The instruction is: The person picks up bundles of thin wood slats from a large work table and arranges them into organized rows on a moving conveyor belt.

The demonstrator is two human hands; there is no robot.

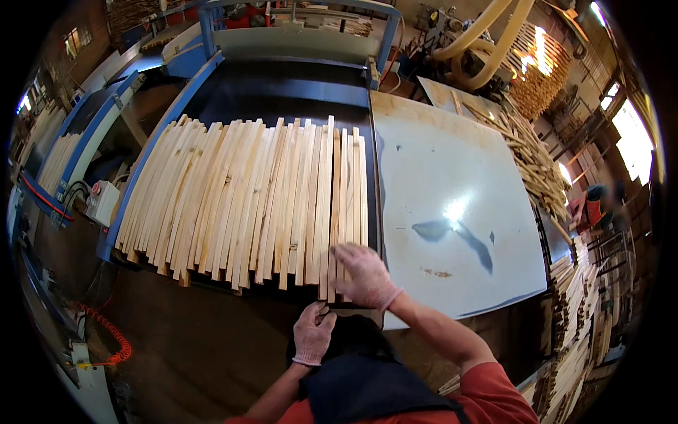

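Observation:
A wide row of pale wooden strips (233, 198) lies side by side on the dark bed of a blue-framed machine, their near ends uneven. My right hand (362, 275), in a light knitted glove, rests over the near ends of the strips at the row's right side. Its fingers are spread and reach left across the wood. Just below and to the left, my gloved left hand (313, 334) is by the end of one strip that sticks out toward me. Its fingertips are at that end, with thumb and fingers apart.
A grey metal sheet table (452, 205) with dark stains adjoins the bed on the right. Beyond it are heaped wooden sticks (530, 152) and thick hoses (487, 42). A blue crossbar frame (296, 90) spans the bed. An orange coiled hose (116, 339) hangs at lower left.

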